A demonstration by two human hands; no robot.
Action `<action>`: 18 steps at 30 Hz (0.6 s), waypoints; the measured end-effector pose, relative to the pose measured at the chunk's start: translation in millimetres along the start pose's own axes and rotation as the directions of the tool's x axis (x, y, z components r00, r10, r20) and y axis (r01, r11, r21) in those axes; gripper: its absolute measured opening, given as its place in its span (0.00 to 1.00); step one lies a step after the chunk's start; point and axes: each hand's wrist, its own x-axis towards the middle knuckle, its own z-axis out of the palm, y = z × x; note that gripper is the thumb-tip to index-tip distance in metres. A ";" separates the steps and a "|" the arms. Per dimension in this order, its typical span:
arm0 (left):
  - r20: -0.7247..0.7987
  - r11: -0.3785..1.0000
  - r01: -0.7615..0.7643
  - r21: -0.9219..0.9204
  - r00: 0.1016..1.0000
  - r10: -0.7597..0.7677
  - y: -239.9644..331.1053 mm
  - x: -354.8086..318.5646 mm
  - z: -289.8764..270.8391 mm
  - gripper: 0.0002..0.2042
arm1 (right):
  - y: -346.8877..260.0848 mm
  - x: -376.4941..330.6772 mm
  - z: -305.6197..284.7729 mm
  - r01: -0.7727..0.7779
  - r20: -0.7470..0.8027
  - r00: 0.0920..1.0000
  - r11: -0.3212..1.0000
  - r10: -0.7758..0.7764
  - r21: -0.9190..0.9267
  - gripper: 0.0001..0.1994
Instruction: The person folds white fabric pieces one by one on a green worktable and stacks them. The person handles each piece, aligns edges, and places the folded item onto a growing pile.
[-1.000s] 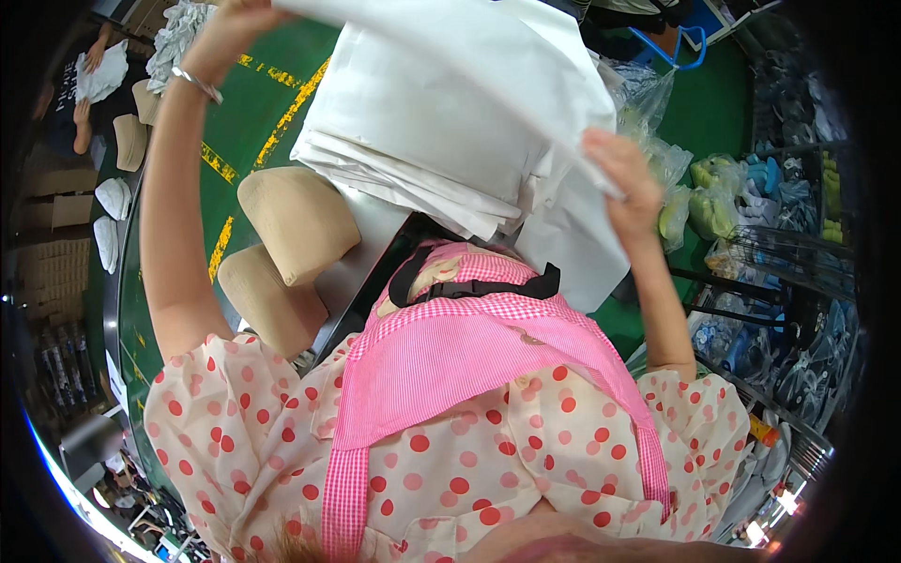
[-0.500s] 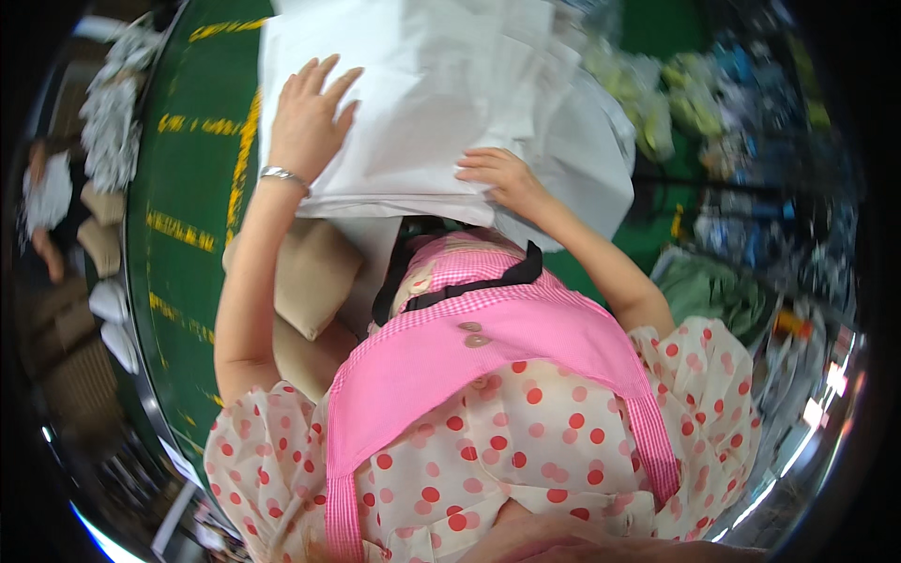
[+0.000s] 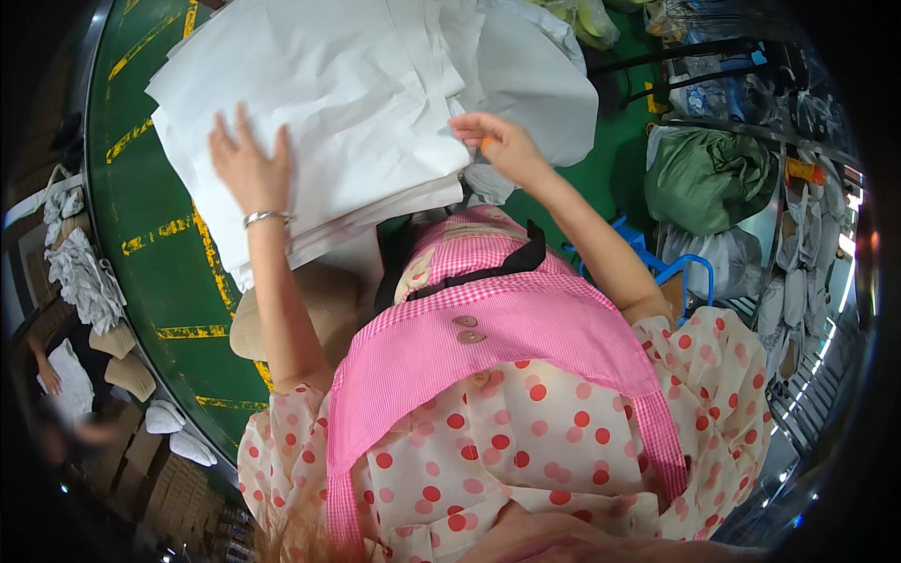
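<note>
A stack of large white sheets (image 3: 347, 84), paper or thin cloth, lies in front of me with slightly fanned, uneven edges. My left hand (image 3: 251, 169) rests over its left part, fingers spread and holding nothing, slightly blurred. Beside the stack's right edge is my right hand (image 3: 511, 155), its fingers stretched out to the left, an orange patch showing near the thumb. No sheet is visibly gripped by it. A rounder white sheet or bag (image 3: 540, 84) spreads out behind that hand. Beneath the stack, near my left forearm, sits a beige curved piece (image 3: 324, 300).
Green floor with yellow lines (image 3: 155, 235) runs along the left. Beyond it are a crumpled white cloth pile (image 3: 84, 281), beige pieces (image 3: 129, 375) and another person's hand. At right stand a dark green bag (image 3: 713, 178), a blue frame (image 3: 690, 267) and metal racks.
The view has shifted, and the white stack now sits farther left and turned at an angle. My left hand has moved left across it; my right hand has moved to its right edge.
</note>
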 end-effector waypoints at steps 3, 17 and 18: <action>0.029 0.934 0.267 0.237 0.959 -0.281 -46.4 -14.7 -32.1 0.33 | 0.6 21.1 -3.9 -0.132 -0.048 0.990 0.991 0.132 -0.003 0.15; 0.372 0.663 0.719 -0.208 0.685 -0.627 -85.7 -41.9 -56.4 0.15 | 10.3 60.3 13.4 -0.272 -0.109 0.961 0.779 0.256 -0.566 0.12; 0.365 0.644 0.720 -0.258 0.690 -0.625 -85.4 -40.8 -58.0 0.15 | 9.5 60.7 13.8 -0.275 -0.115 0.960 0.773 0.257 -0.571 0.12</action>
